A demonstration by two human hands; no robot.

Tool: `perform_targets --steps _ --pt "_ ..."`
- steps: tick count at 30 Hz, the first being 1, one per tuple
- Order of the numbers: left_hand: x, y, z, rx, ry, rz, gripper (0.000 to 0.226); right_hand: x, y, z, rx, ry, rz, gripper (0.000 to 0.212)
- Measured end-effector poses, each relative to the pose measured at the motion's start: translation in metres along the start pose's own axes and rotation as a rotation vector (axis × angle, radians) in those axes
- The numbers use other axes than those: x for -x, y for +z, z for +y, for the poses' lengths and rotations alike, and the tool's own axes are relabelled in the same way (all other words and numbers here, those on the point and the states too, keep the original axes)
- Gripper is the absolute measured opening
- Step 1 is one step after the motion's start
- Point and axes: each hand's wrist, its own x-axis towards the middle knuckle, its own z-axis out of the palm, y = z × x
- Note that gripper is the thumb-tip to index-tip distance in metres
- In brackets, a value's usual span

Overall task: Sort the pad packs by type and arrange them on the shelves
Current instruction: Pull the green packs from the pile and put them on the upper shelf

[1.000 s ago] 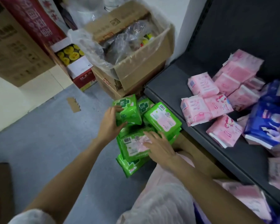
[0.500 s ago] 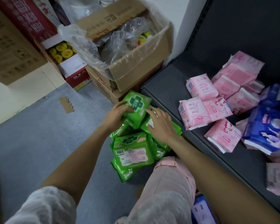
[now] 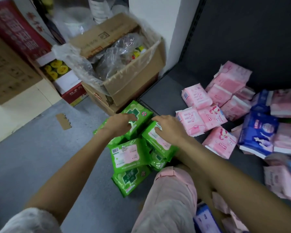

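Here the green pad packs (image 3: 133, 148) lie heaped on the grey floor (image 3: 32, 157) at about six o'clock of the plastic-lined cardboard box (image 3: 124, 68), just beside the front edge of the dark shelf (image 3: 166, 91). The left hand (image 3: 119, 123) rests on the top green pack (image 3: 138, 115) with its fingers curled over the wrapper, gripping it. The right hand (image 3: 170, 126) lies at three o'clock of the left, fingers bent down onto a second green pack (image 3: 160, 145); whether it truly clasps it I cannot tell. On the shelf, pink packs (image 3: 208, 115) lie scattered, with a blue pack (image 3: 257, 133) at their three o'clock. A pink-trousered knee (image 3: 171, 190) shows below.
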Motion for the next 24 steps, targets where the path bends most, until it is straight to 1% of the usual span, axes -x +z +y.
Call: perform_targets --steps 2,4,7,9,11,13,15,18,20,21,24 --pt "0.011 -0.028 0.020 0.005 0.124 0.139 0.032 0.011 -0.025 0.000 0.007 -0.016 0.022 0.032" --pt "0.027 -0.062 0.046 0.009 0.243 0.342 0.025 0.029 -0.058 -0.001 0.043 -0.051 0.055 0.025" --pt "0.055 -0.117 0.086 0.049 0.447 0.654 0.028 0.060 -0.116 -0.007 0.108 -0.118 0.112 0.022" --pt "0.073 -0.151 0.112 0.081 0.624 0.838 0.022 0.089 -0.158 -0.011 0.154 -0.158 0.242 0.022" --pt "0.080 -0.181 0.131 0.122 0.750 0.970 0.020 0.109 -0.194 -0.020 0.177 -0.220 0.419 0.027" --pt "0.085 -0.212 0.152 0.111 0.840 1.065 0.020 0.134 -0.231 -0.026 0.219 -0.279 0.618 0.029" --pt "0.088 -0.248 0.176 0.093 0.919 1.143 0.019 0.155 -0.268 -0.030 0.251 -0.345 0.822 0.022" --pt "0.096 -0.302 0.213 0.127 1.002 1.260 0.016 0.180 -0.323 -0.035 0.297 -0.424 1.069 0.016" --pt "0.097 -0.332 0.236 0.160 1.015 1.299 0.015 0.190 -0.354 -0.034 0.352 -0.406 1.178 0.015" --pt "0.095 -0.346 0.247 0.176 1.004 1.286 0.015 0.192 -0.369 -0.032 0.375 -0.379 1.203 0.015" --pt "0.079 -0.382 0.287 0.231 0.929 1.148 0.021 0.190 -0.413 -0.013 0.468 -0.248 1.210 0.018"
